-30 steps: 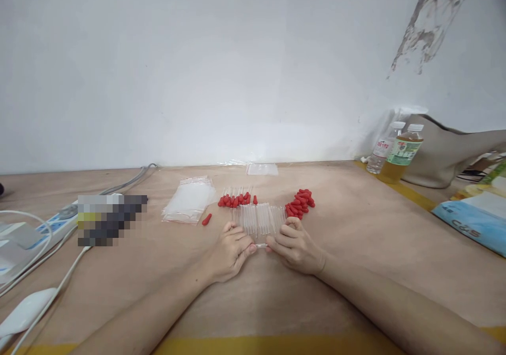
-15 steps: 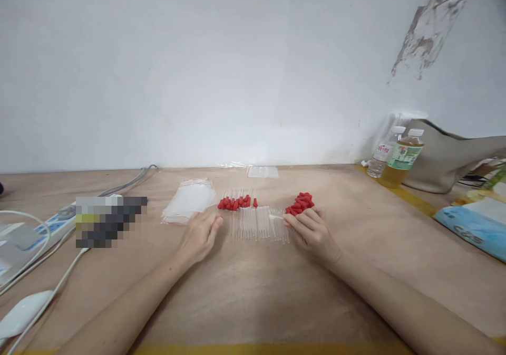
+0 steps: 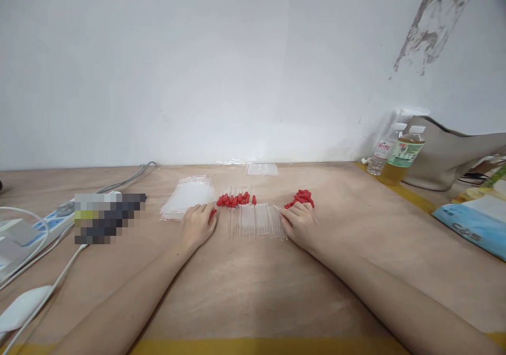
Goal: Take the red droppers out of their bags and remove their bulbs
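My left hand (image 3: 198,225) is closed, with a red rubber bulb (image 3: 212,214) showing between its thumb and fingers. It rests at the right edge of a stack of clear zip bags (image 3: 186,197). My right hand (image 3: 299,223) is pinched at the right end of a row of thin glass dropper tubes (image 3: 259,221); a tube end seems to show at its fingertips, the rest being hidden. Just beyond this hand lies a pile of loose red bulbs (image 3: 303,197). Behind the row, several glass droppers with red bulbs fitted (image 3: 234,200) lie side by side.
A flat clear bag (image 3: 261,169) lies by the wall. At left are a power strip (image 3: 51,223), cables and a white mouse-like object (image 3: 24,308). On the right stand two bottles (image 3: 402,157), a grey bag (image 3: 430,160) and a blue tissue pack (image 3: 470,231).
My left hand has turned slightly and moved a little left, and a red bulb now shows in it. My right fingers have shifted slightly left and up along the tubes' right end.
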